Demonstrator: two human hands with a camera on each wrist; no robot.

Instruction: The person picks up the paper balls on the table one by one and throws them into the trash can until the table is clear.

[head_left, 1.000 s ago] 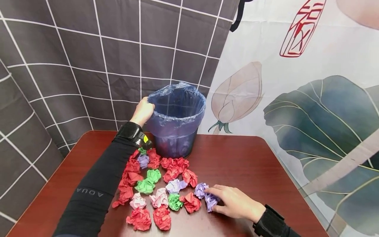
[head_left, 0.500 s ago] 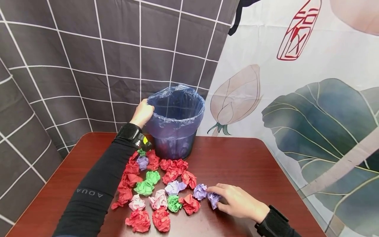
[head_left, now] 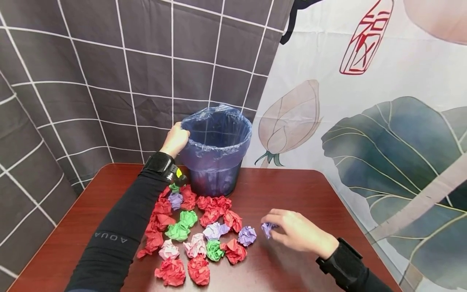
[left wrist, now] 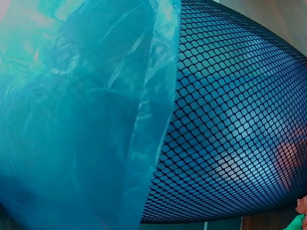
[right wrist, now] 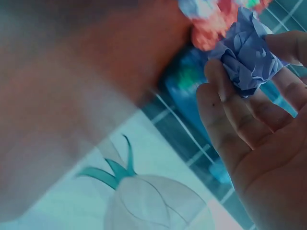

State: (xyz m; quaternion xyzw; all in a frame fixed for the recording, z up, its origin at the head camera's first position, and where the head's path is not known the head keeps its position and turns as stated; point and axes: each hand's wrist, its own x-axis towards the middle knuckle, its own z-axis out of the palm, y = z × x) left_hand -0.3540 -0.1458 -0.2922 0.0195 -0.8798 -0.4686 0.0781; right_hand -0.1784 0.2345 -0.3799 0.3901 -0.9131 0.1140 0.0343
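Note:
At the back of the table stands a mesh wastebasket (head_left: 215,182) lined with a blue plastic bag (head_left: 215,156). My left hand (head_left: 176,140) grips its rim on the left side, fingers partly hidden by the bag. In the left wrist view the mesh wall (left wrist: 230,115) and bag fill the frame, and the hand is out of sight. My right hand (head_left: 297,233) pinches a crumpled purple paper ball (right wrist: 249,52) between thumb and fingers, above the table. Another purple paper ball (head_left: 247,236) lies on the table just left of this hand.
Several crumpled paper balls cover the left and middle of the table (head_left: 292,190): red (head_left: 170,271), green (head_left: 178,231), pink (head_left: 196,245) and pale purple (head_left: 215,231). Grey checked cloth (head_left: 146,73) and a printed floral cloth (head_left: 313,48) hang behind.
My right hand has taken a purple paper ball from beside the other one and lifted it up and slightly right. My left hand keeps its hold on the wastebasket rim.

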